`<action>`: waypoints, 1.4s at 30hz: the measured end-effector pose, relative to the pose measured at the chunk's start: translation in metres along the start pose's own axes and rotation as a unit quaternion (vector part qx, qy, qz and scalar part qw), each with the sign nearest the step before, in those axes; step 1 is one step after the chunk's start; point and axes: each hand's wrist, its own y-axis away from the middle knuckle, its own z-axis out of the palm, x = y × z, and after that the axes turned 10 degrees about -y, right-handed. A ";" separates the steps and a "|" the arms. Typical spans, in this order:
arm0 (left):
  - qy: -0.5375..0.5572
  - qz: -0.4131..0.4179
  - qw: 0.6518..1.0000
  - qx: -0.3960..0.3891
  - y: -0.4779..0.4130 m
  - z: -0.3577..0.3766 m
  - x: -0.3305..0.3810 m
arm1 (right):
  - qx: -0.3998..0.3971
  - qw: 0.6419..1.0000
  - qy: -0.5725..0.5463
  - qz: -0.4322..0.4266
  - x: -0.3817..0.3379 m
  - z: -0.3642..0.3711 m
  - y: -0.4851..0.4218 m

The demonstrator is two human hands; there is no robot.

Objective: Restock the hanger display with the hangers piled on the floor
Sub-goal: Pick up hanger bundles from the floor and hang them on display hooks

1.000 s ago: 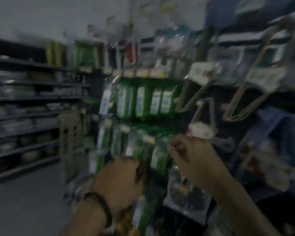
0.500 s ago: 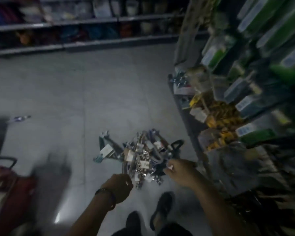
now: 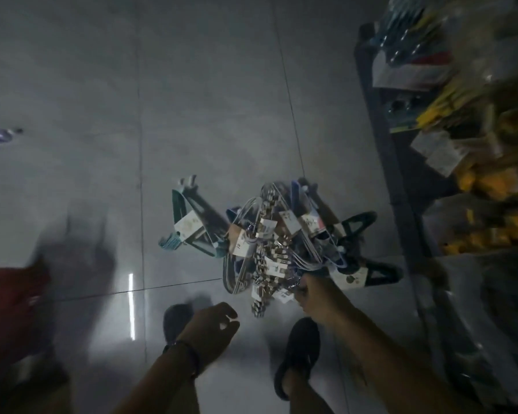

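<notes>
While the left hand is being held loose and empty, the hanger pile is being reached by the right hand, grip hidden. Untangling is being called for.

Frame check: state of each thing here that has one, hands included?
hanger pile: tangled heap on the floor.
teal hangers: lying flat at the pile's left edge.
left hand: empty, fingers loosely curled, short of the pile.
right hand: at the pile's near edge; grip unclear.
shelving: stocked, goods blurred.

Hanger tags seemingly too blurred
</notes>
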 end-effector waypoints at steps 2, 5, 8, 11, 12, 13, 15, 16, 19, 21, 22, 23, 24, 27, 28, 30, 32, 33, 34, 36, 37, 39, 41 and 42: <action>0.018 -0.020 1.000 -0.005 -0.075 0.024 -0.023 | 0.029 0.999 0.026 0.007 0.020 0.012 -0.067; 0.004 -0.002 1.000 0.013 -0.194 0.056 -0.048 | 0.059 0.992 0.113 0.021 0.056 0.029 -0.171; 0.033 0.005 0.999 0.032 -0.294 0.087 -0.062 | 0.073 0.975 0.205 0.030 0.087 0.053 -0.248; 0.093 -0.026 0.995 0.012 -0.366 0.122 -0.080 | 0.066 0.966 0.245 0.043 0.123 0.084 -0.294; 0.106 -0.025 0.994 0.004 -0.382 0.131 -0.086 | 0.077 0.964 0.250 0.040 0.135 0.094 -0.302; 0.110 -0.014 0.994 -0.003 -0.388 0.135 -0.087 | 0.094 0.960 0.259 0.041 0.143 0.102 -0.304; 0.107 0.019 0.994 -0.018 -0.398 0.145 -0.090 | 0.127 0.954 0.270 0.038 0.150 0.107 -0.303; 0.110 0.028 0.993 -0.019 -0.399 0.148 -0.090 | 0.131 0.956 0.261 0.034 0.145 0.103 -0.297; 0.151 0.028 0.988 -0.001 -0.399 0.152 -0.088 | 0.125 0.948 0.293 0.019 0.123 0.074 -0.274; 0.167 0.019 0.985 -0.020 -0.395 0.147 -0.083 | 0.134 0.920 0.367 -0.004 0.104 0.044 -0.257; 0.167 0.012 0.985 -0.037 -0.395 0.145 -0.080 | 0.150 0.906 0.395 -0.027 0.092 0.029 -0.248; 0.160 0.008 0.986 -0.045 -0.394 0.141 -0.077 | 0.168 0.896 0.408 -0.054 0.078 0.016 -0.240; 0.161 0.007 0.986 -0.047 -0.392 0.137 -0.073 | 0.190 0.882 0.425 -0.075 0.065 0.004 -0.233; 0.177 0.013 0.983 -0.043 -0.386 0.126 -0.061 | 0.200 0.870 0.440 -0.099 0.024 -0.029 -0.215; 0.171 0.014 0.984 -0.044 -0.382 0.122 -0.057 | 0.196 0.877 0.429 -0.087 0.012 -0.038 -0.210; 0.148 0.000 0.989 -0.023 -0.379 0.118 -0.050 | 0.213 0.880 0.421 -0.052 -0.004 -0.055 -0.201; 0.140 -0.027 0.990 -0.006 -0.374 0.114 -0.043 | 0.259 0.868 0.420 -0.044 -0.010 -0.071 -0.191; 0.142 -0.036 0.989 -0.007 -0.372 0.111 -0.039 | 0.291 0.867 0.399 -0.060 -0.009 -0.080 -0.185; 0.154 -0.040 0.987 -0.010 -0.367 0.107 -0.034 | 0.320 0.873 0.360 -0.074 -0.008 -0.087 -0.180; 0.227 -0.040 0.973 -0.009 -0.356 0.100 -0.027 | 0.351 0.895 0.268 -0.058 -0.005 -0.096 -0.170; 0.303 -0.040 0.952 -0.020 -0.345 0.093 -0.021 | 0.351 0.907 0.228 -0.037 -0.002 -0.099 -0.166; 0.482 -0.047 0.872 -0.065 -0.321 0.078 -0.006 | 0.349 0.927 0.134 -0.036 0.003 -0.094 -0.157; 0.556 -0.027 0.828 -0.074 -0.296 0.062 0.005 | 0.359 0.931 0.041 -0.051 -0.003 -0.072 -0.142; 0.576 -0.010 0.814 -0.077 -0.283 0.054 0.009 | 0.372 0.926 0.013 -0.058 -0.004 -0.055 -0.135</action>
